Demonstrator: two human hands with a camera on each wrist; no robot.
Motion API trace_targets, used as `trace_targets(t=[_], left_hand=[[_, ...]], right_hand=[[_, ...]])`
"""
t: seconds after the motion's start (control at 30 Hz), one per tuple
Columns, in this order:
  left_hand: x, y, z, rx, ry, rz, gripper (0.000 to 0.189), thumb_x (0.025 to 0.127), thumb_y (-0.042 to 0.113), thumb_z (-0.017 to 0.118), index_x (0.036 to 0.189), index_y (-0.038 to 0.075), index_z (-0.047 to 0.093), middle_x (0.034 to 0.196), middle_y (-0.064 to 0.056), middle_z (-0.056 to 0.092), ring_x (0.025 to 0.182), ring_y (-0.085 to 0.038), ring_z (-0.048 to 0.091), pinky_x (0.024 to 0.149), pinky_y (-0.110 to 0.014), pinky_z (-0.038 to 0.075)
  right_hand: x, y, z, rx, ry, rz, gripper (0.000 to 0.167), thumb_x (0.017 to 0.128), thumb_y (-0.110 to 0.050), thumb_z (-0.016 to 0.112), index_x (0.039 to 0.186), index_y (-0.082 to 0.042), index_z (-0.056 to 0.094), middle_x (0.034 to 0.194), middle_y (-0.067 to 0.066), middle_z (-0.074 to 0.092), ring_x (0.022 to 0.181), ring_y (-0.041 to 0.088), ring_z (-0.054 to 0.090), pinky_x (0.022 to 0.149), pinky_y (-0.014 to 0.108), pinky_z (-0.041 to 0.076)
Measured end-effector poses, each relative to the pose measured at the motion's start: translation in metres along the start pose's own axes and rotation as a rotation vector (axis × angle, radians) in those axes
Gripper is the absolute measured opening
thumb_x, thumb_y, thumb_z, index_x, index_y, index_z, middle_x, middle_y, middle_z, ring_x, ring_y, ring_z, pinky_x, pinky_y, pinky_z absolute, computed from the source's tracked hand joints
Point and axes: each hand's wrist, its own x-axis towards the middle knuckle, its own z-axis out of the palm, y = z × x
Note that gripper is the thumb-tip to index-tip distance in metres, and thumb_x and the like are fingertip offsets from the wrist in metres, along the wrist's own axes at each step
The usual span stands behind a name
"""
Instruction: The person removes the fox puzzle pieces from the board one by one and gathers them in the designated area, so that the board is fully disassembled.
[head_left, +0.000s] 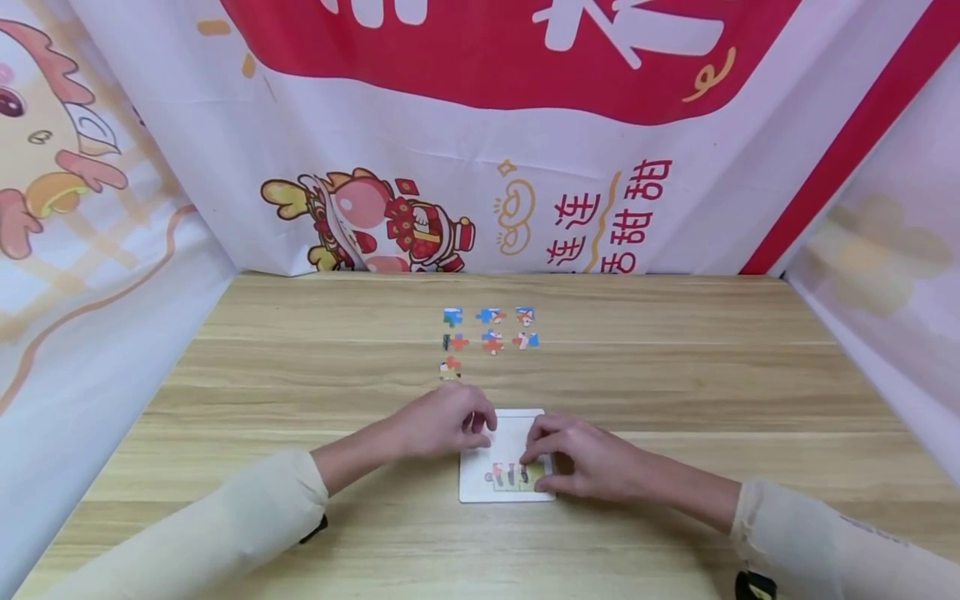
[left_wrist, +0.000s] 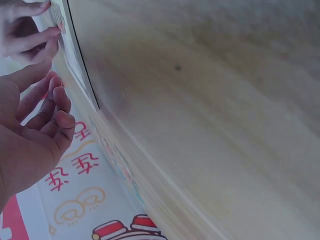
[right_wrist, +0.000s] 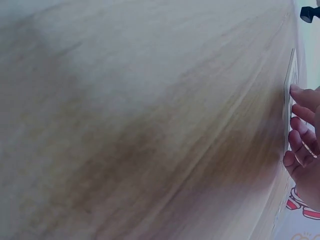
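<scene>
Between both hands lies a white puzzle tray (head_left: 476, 492), a row of joined jigsaw pieces (head_left: 510, 477) along its near side. My right hand (head_left: 588, 458) reaches in from the right. Its index fingertip touches the rightmost pieces, while the thumb lies at the tray's right edge. Over the tray's far left part is my left hand (head_left: 450, 421), fingers loosely bent, with a gap between thumb and index finger. A trace of red shows behind its fingertips in the left wrist view; I cannot tell what that is. In the right wrist view the right fingers (right_wrist: 295, 140) lie along the tray's side.
Beyond the tray, loose jigsaw pieces (head_left: 492, 342) lie in rows on the wooden table (head_left: 675, 375). The nearest loose piece (head_left: 450, 367) is just past my left hand. A printed cloth (head_left: 480, 125) hangs behind the table, and more cloth flanks both sides.
</scene>
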Motion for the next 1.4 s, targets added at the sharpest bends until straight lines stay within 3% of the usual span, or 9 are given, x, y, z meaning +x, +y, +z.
trace_targets(t=[0.33, 0.57, 0.73, 1.07, 1.4], left_hand=[[0.002, 0.01, 0.009, -0.016, -0.06, 0.033, 0.007, 0.088, 0.004, 0.082, 0.092, 0.005, 0.076, 0.074, 0.007, 0.057, 0.071, -0.004, 0.05, 0.066, -0.019, 0.047], [-0.001, 0.014, 0.014, -0.054, -0.097, -0.035, 0.017, 0.08, 0.014, 0.09, 0.083, 0.008, 0.074, 0.076, 0.004, 0.059, 0.072, -0.005, 0.051, 0.067, -0.02, 0.046], [-0.002, 0.014, 0.018, -0.03, -0.094, -0.029, 0.023, 0.076, 0.017, 0.094, 0.081, 0.01, 0.072, 0.076, 0.004, 0.059, 0.072, -0.005, 0.051, 0.068, -0.02, 0.046], [-0.002, 0.017, 0.022, 0.015, -0.084, -0.061, 0.027, 0.073, 0.019, 0.095, 0.079, 0.014, 0.069, 0.077, 0.006, 0.06, 0.072, -0.002, 0.05, 0.069, -0.021, 0.045], [-0.001, 0.021, 0.022, -0.007, -0.097, -0.109, 0.028, 0.074, 0.016, 0.094, 0.079, 0.014, 0.067, 0.077, 0.004, 0.058, 0.072, -0.005, 0.049, 0.07, -0.022, 0.043]], right_hand=[[0.001, 0.001, -0.002, 0.026, 0.007, -0.032, 0.022, 0.086, -0.014, 0.086, 0.107, -0.017, 0.08, 0.108, -0.008, 0.064, 0.102, 0.007, 0.056, 0.092, 0.029, 0.052], [0.0, 0.003, -0.001, 0.061, 0.019, -0.021, 0.022, 0.084, -0.013, 0.087, 0.104, -0.017, 0.081, 0.109, -0.008, 0.064, 0.103, 0.007, 0.056, 0.094, 0.03, 0.052], [0.001, 0.003, 0.0, 0.073, 0.03, -0.034, 0.021, 0.083, -0.012, 0.088, 0.103, -0.016, 0.08, 0.108, -0.008, 0.064, 0.104, 0.007, 0.056, 0.093, 0.029, 0.052], [0.0, 0.003, 0.003, 0.081, 0.043, -0.014, 0.02, 0.082, -0.01, 0.088, 0.1, -0.015, 0.081, 0.108, -0.008, 0.065, 0.104, 0.008, 0.056, 0.094, 0.03, 0.052], [0.0, 0.005, 0.002, 0.108, 0.03, 0.002, 0.019, 0.083, -0.009, 0.088, 0.1, -0.016, 0.081, 0.108, -0.01, 0.065, 0.103, 0.007, 0.056, 0.094, 0.03, 0.051]])
